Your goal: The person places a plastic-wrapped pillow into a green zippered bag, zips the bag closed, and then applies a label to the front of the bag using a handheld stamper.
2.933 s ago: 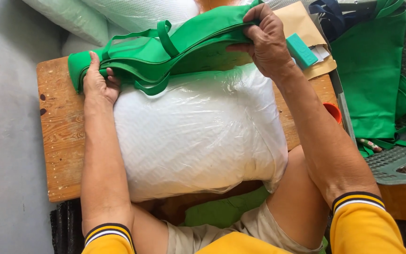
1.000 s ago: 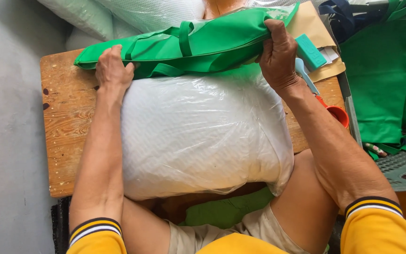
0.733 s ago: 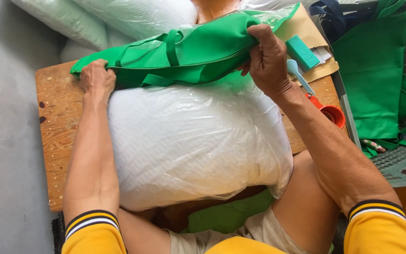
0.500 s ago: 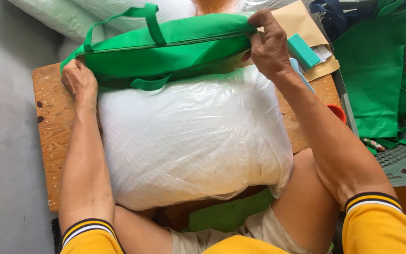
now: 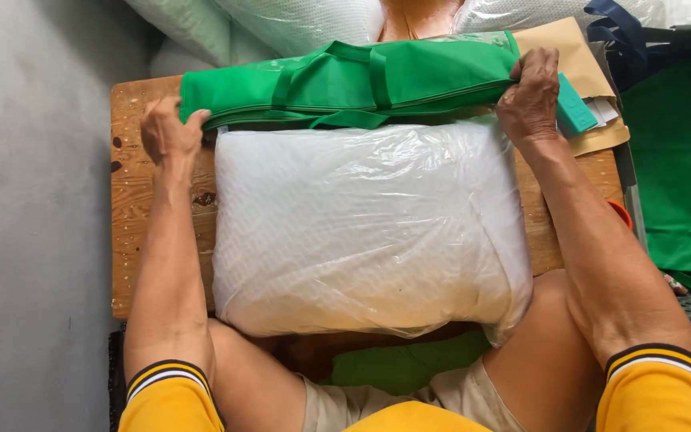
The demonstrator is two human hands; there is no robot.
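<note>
1. Head view looks down on a worn wooden plank table (image 5: 133, 240), where a bulging white pillow wrapped in clear plastic film (image 5: 365, 228) lies across the middle and overhangs the near edge.
2. A flat green fabric bag with strap handles (image 5: 361, 80) lies along the far edge of the table, touching the far side of the pillow.
3. Left hand (image 5: 168, 132) has its fingers curled round the bag's left end, near the table's far left corner.
4. Right hand (image 5: 531, 96) pinches the bag's right end, fingers closed over the top; how the thumb lies underneath cannot be told.
5. A small teal block (image 5: 576, 108) sits just beside the right hand on brown paper (image 5: 577, 56).
</note>
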